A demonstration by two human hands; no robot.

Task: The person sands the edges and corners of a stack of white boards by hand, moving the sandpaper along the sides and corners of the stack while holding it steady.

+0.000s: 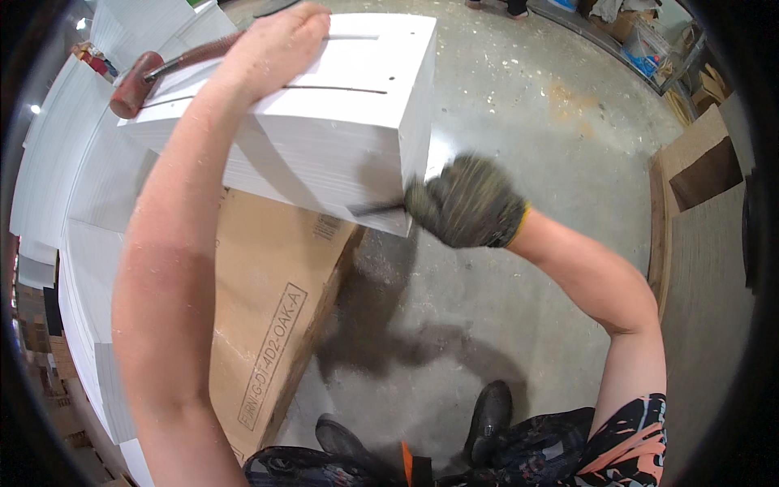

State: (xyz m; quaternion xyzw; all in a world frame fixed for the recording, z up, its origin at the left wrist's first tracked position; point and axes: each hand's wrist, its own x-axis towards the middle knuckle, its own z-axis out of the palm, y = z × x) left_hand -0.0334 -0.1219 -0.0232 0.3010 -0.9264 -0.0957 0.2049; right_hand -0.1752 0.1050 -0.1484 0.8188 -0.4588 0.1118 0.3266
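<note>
My bare left hand (284, 45) rests on top of a tall stack of white panels (324, 150), its fingers curled in and partly hidden; what they hold, if anything, does not show. Beside it on the stack lies a mallet with a red head (136, 85), its handle running behind my left hand. My right hand (471, 203) wears a dark green knit glove with a yellow cuff. It is closed around a thin dark tool (377, 209), blurred, whose kind I cannot make out. The tool meets the lower near-right corner of the stack.
Under the stack is a long brown cardboard box (276, 268). More white panels (97, 178) stand along the left. To the right are a wooden-edged stack (690, 235) and, farther back, a clear bin (647, 50). My shoes (491, 418) stand on the concrete floor (560, 154).
</note>
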